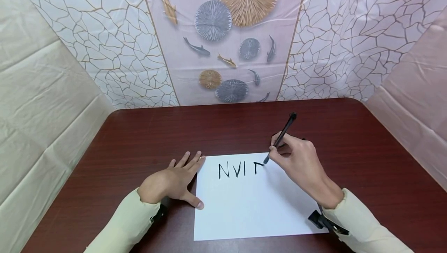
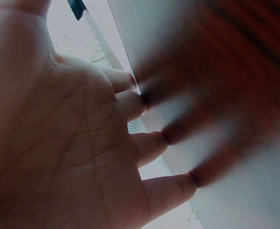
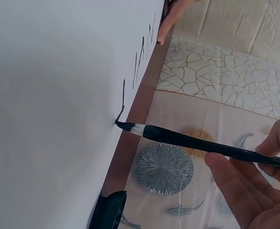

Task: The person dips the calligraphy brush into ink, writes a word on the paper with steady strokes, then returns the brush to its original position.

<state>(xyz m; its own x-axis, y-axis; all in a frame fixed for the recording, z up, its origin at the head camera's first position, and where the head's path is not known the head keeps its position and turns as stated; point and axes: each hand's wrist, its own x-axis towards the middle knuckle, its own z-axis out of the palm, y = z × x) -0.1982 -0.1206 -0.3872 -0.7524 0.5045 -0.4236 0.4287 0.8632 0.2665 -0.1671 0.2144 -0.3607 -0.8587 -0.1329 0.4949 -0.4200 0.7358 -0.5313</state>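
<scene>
I see the person's right hand (image 1: 304,162) holding a slim black wooden-looking brush (image 1: 285,129), its fingers drawn in narrow around the handle. On my right wrist feed the bristles run from white to a dark tip, which touches the white rectangular sheet of paper (image 1: 244,214) at the end of an angled black stroke (image 1: 256,168) near the paper's far edge. Left of that stroke I read thin black letters (image 1: 244,168), N, V and I, in a row. The paper lies on the glossy dark red-brown table (image 1: 157,129), well apart from its far edge. I have the left hand (image 1: 172,181) with fingers spread wide, thumb and a fingertip at the paper's left edge
</scene>
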